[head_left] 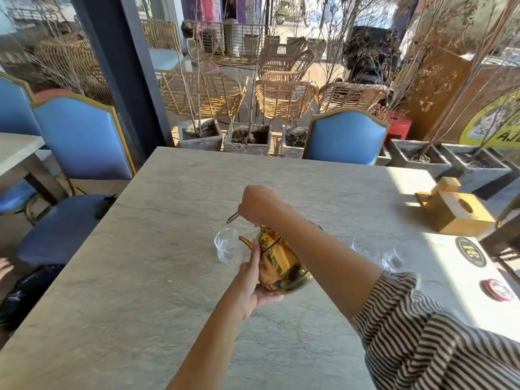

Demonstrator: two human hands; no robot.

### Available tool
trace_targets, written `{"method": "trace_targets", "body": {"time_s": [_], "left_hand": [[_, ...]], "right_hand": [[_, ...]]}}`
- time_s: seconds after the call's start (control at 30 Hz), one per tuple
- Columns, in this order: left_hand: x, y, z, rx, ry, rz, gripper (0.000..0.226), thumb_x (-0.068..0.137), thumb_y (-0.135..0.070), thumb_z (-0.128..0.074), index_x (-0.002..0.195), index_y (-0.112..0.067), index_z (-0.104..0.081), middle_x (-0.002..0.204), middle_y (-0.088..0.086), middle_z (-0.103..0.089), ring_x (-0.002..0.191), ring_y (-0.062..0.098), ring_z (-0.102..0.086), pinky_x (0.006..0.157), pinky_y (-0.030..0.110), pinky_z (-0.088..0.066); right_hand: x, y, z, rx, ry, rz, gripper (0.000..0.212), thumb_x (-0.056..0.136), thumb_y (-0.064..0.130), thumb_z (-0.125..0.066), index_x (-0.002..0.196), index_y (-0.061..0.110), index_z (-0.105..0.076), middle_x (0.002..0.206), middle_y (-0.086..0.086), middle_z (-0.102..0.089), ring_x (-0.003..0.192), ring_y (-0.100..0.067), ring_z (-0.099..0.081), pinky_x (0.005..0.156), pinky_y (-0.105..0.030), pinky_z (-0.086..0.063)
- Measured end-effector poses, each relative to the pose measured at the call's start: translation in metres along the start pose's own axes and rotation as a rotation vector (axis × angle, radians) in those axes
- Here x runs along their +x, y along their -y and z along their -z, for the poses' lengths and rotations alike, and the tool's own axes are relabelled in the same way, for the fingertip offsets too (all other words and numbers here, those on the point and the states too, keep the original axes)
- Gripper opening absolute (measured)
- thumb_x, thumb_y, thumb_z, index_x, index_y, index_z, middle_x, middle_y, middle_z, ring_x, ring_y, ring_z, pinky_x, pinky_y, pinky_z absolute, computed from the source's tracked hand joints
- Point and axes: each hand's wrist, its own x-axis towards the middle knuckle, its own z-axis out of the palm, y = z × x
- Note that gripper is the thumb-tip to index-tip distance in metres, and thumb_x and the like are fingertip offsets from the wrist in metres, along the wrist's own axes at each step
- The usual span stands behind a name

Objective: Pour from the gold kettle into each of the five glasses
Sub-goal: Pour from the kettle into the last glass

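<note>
The gold kettle (pixel 281 263) is tilted to the left above the grey table (pixel 140 277), its spout over the rim of a clear glass (pixel 227 245). My right hand (pixel 260 205) is closed around the kettle's handle at the top. My left hand (pixel 253 282) cups the kettle's lower body from the left and below. Two more clear glasses (pixel 361 247) (pixel 394 256) show to the right, past my right forearm. Any other glasses are hidden behind that arm.
A wooden tissue box (pixel 457 211) stands at the table's right side, near a round yellow-black sticker (pixel 470 251) and a red round coaster (pixel 497 289). Blue chairs (pixel 346 137) (pixel 81 142) stand at the far and left sides. Another person's fingers (pixel 4 267) show at the left edge.
</note>
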Motion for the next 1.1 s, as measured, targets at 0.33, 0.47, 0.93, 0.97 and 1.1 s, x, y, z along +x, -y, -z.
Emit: {"method": "trace_targets", "body": {"time_s": [0.33,0.47,0.93,0.97,1.1], "left_hand": [[-0.006,-0.003,-0.003,0.026,0.031,-0.012,0.102,0.062,-0.080,-0.054,0.137,-0.011,-0.050,0.132,0.026,-0.065,0.101,0.038,-0.072,0.064,0.043,-0.065],[-0.011,-0.004,-0.004,0.023,0.039,-0.017,0.072,0.084,-0.074,-0.046,0.126,-0.015,-0.053,0.131,0.027,-0.065,0.110,0.040,-0.070,0.065,0.042,-0.064],[-0.019,-0.005,-0.009,0.039,0.054,-0.048,0.049,0.089,-0.070,-0.045,0.096,-0.023,-0.056,0.133,0.029,-0.062,0.116,0.045,-0.066,0.090,0.052,-0.057],[-0.019,-0.004,-0.008,0.039,0.053,-0.047,0.049,0.089,-0.070,-0.045,0.096,-0.023,-0.056,0.133,0.029,-0.062,0.116,0.045,-0.066,0.091,0.053,-0.057],[-0.017,-0.005,-0.009,0.048,0.067,-0.061,0.059,0.079,-0.075,-0.047,0.102,-0.021,-0.058,0.131,0.029,-0.064,0.115,0.044,-0.067,0.094,0.054,-0.057]], "right_hand": [[-0.002,0.004,0.006,0.000,0.021,0.009,0.031,0.090,0.004,-0.049,0.060,0.009,-0.043,0.060,-0.004,-0.047,0.049,-0.018,-0.041,0.042,-0.026,-0.030],[-0.003,0.007,0.008,-0.020,0.021,0.022,0.029,0.091,0.006,-0.049,0.062,0.010,-0.044,0.062,-0.003,-0.048,0.050,-0.016,-0.042,0.043,-0.026,-0.030],[-0.011,0.014,0.018,-0.025,0.039,0.035,0.026,0.089,0.001,-0.049,0.064,0.009,-0.047,0.059,-0.004,-0.053,0.047,-0.016,-0.046,0.040,-0.025,-0.033],[-0.011,0.014,0.018,-0.023,0.040,0.037,0.025,0.089,0.001,-0.049,0.065,0.008,-0.047,0.059,-0.004,-0.054,0.047,-0.017,-0.047,0.040,-0.025,-0.034],[-0.013,0.014,0.020,-0.021,0.028,0.043,0.028,0.089,0.002,-0.049,0.062,0.008,-0.047,0.056,-0.004,-0.051,0.045,-0.015,-0.045,0.039,-0.024,-0.032]]}}
